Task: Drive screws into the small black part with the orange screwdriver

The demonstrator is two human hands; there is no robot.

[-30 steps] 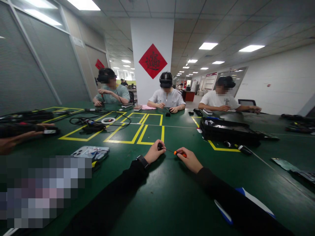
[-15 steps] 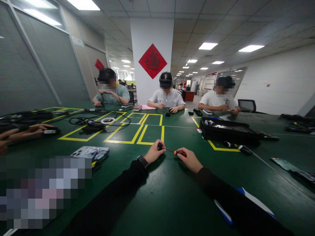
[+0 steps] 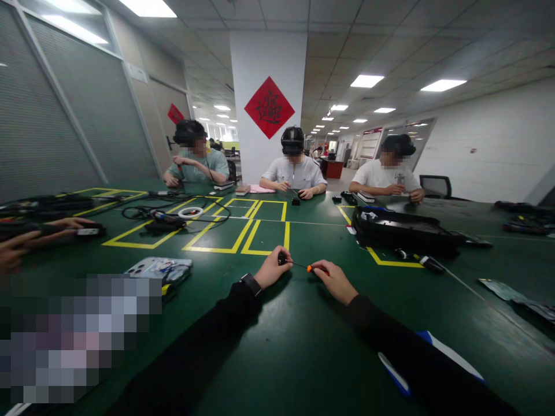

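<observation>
Between thumb and fingers, my left hand grips a small black part; its details are too small to make out. My right hand is closed around the handle of a screwdriver, whose orange collar shows at the fingertips. The thin shaft points left and its tip meets or nearly meets the black part; the exact contact is hidden. Both hands are low over the green table, in front of the yellow tape rectangles.
A black tray-like case lies at the right, with a black tool before it. Cables and a white cable coil are at the left, near a clear bag. Co-workers sit opposite; another person's hands show far left.
My hands and the screwdriver stay almost where they were, with only a tiny shift of the right fingers. At far left, another person's hand has moved slightly.
</observation>
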